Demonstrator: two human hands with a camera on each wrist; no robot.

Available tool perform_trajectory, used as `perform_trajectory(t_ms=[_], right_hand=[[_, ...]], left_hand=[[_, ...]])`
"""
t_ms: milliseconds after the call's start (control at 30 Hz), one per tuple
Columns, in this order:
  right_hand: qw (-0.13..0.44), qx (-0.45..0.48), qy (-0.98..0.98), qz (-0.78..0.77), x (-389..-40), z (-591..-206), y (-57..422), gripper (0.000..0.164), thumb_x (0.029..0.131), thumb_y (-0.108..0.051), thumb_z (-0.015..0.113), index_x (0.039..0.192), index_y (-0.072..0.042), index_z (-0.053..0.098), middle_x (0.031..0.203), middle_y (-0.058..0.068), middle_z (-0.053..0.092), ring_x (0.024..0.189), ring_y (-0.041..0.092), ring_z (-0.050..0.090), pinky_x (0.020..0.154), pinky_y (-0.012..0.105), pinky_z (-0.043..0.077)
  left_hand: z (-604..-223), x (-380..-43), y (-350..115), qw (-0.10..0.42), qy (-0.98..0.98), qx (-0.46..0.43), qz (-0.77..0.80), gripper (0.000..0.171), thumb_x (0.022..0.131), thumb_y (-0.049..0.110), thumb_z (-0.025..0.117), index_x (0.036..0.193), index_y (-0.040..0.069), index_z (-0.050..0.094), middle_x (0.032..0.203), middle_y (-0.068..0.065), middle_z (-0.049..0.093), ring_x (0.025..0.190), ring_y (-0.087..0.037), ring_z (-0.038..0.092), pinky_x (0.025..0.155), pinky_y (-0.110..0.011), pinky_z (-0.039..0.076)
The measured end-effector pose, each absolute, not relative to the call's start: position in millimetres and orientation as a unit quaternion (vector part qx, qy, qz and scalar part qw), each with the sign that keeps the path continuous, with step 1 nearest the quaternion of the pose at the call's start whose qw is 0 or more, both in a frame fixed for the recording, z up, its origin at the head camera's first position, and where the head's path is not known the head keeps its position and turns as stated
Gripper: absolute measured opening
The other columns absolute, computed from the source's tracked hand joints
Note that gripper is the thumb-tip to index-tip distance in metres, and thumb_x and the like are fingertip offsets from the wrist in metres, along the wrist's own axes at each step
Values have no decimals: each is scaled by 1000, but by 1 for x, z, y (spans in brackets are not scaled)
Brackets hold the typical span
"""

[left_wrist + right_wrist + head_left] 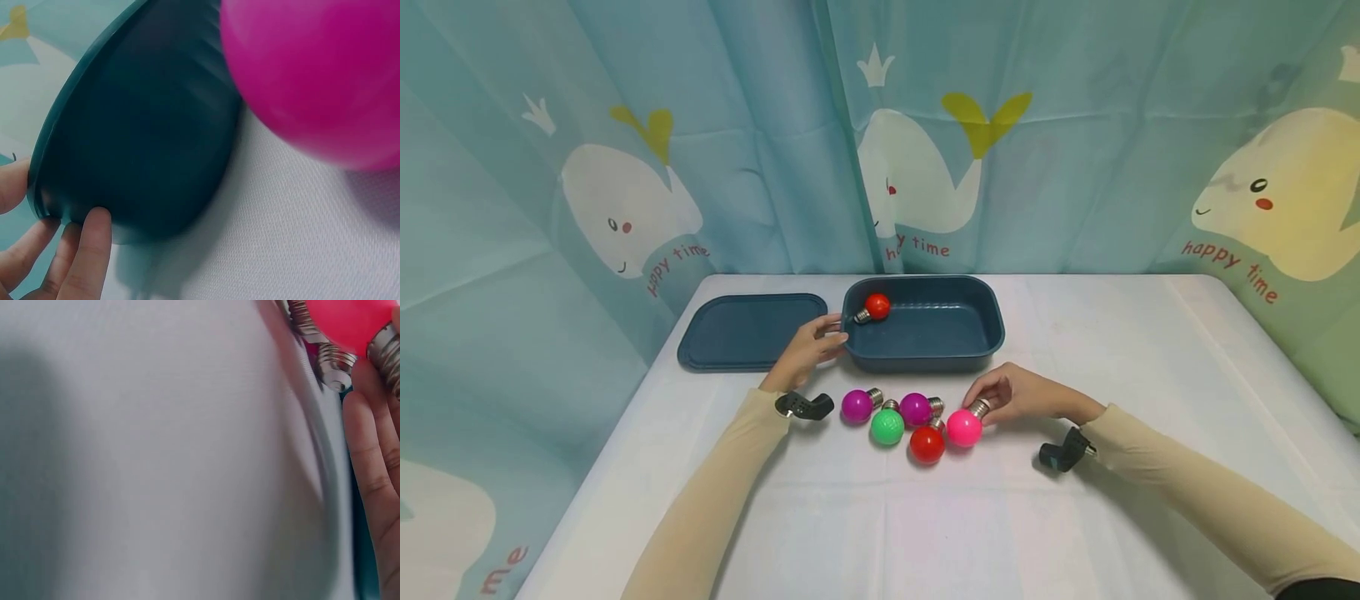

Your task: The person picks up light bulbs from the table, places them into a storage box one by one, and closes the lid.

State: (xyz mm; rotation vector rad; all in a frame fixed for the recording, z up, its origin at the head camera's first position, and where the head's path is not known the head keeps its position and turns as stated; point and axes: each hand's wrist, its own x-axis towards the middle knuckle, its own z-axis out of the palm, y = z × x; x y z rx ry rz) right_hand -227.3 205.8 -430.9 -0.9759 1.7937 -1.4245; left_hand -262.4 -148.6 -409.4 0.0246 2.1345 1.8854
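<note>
- Dark blue box (922, 364): right against the left hand's fingertips.
- Left hand (807, 348): fingers loosely spread, touching the box's outer wall.
- Right hand (1026, 392): narrowed, pinching a metal base.
- Pink bulb (964, 428): that base's globe, just beyond the pinch.

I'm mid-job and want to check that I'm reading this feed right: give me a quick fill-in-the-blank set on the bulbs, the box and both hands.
1. The only bulb inside the box is ____.
2. The left hand touches the ____ end of the box, the one nearer the lid.
3. The bulb held by the right hand is ____.
4. Outside the box are ____ purple bulbs.

Missing words: red; left; pink; two.
</note>
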Motion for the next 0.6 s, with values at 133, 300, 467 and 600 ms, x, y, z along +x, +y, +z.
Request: perform_trajectory(t_ms=[133, 300, 467, 600], right_hand=[[307, -372, 693, -536, -229, -426, 210, 37, 80, -4, 72, 108, 17, 58, 101, -11, 68, 91, 5, 65, 82, 22, 57], [291, -386, 693, -535, -232, -417, 217, 33, 81, 1, 70, 107, 16, 58, 102, -9, 67, 91, 6, 65, 80, 23, 58], [279, -393, 694, -535, -235, -403, 223, 30, 81, 2, 68, 107, 15, 59, 102, -9, 67, 90, 6, 64, 81, 25, 58], [264, -395, 710, -520, -237, -390, 226, 29, 81, 1, 70, 106, 11, 61, 102, -9, 68, 89, 8, 64, 82, 25, 57]], left_hand=[[-410, -262, -149, 146, 741, 6, 655, 56, 95, 5, 51, 146, 1, 28, 145, -24, 32, 128, -35, 41, 109, -45, 40], [-410, -261, -149, 146, 742, 5, 655, 55, 95, 5, 51, 146, 1, 29, 145, -24, 32, 128, -35, 42, 109, -44, 41], [-409, -261, -149, 146, 744, 9, 652, 55, 95, 5, 50, 146, 1, 29, 145, -24, 32, 128, -35, 42, 108, -44, 41], [-410, -262, -149, 144, 743, 14, 653, 55, 95, 5, 50, 145, 1, 29, 145, -24, 33, 127, -35, 43, 108, -44, 41]])
